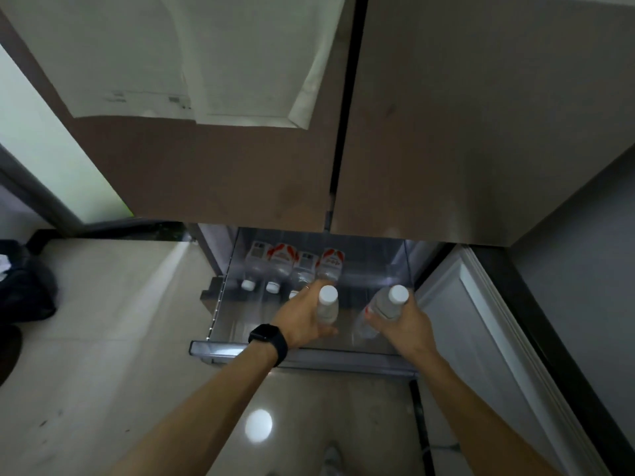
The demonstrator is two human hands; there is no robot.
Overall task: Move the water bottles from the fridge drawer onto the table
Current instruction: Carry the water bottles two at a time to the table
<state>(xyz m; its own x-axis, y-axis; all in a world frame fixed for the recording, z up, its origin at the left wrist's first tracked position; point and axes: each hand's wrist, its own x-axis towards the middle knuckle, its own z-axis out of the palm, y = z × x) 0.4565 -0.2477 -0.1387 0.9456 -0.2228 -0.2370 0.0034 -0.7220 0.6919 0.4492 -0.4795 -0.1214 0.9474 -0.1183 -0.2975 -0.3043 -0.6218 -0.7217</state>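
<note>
Pale glossy floor tiles (120, 321) lie under us, brown fridge doors (240, 173) ahead. Over the open fridge drawer (220, 347) our left hand (302, 321) grips one water bottle (327, 305), our right hand (402, 324) a second bottle (388, 305).

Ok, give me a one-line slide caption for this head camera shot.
Left hand grips the left bottle, right hand the right bottle, above the open fridge drawer holding four more bottles.

Bottles (283, 261) clear, red-and-white labels, white caps. Fridge doors (464, 132) brownish grey, plain. Paper sheets (240, 63) on left door white. Floor (103, 321) pale cream tile. Watch (269, 340) black. Bag (24, 286) far left black.
</note>
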